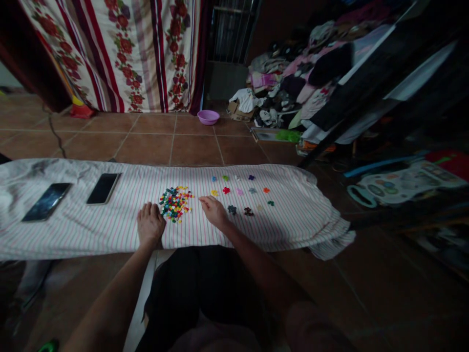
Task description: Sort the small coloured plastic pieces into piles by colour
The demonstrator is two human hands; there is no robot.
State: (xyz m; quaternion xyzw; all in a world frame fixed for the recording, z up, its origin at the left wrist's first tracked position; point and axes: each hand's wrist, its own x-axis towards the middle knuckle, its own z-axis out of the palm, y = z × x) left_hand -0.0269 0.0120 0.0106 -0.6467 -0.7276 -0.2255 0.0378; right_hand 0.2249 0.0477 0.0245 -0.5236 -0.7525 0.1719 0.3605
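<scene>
Across pink-and-grey-striped white cloth, a multicoloured heap of small pieces is flanked by left hand, fingers laid flat, and right hand, fingertips drawn together, contents unclear; single-colour clusters are spread beside the right fingers.

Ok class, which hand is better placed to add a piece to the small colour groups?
Probably the right hand: it lies between the mixed pile and the colour groups. The left hand rests beyond the pile.
</scene>
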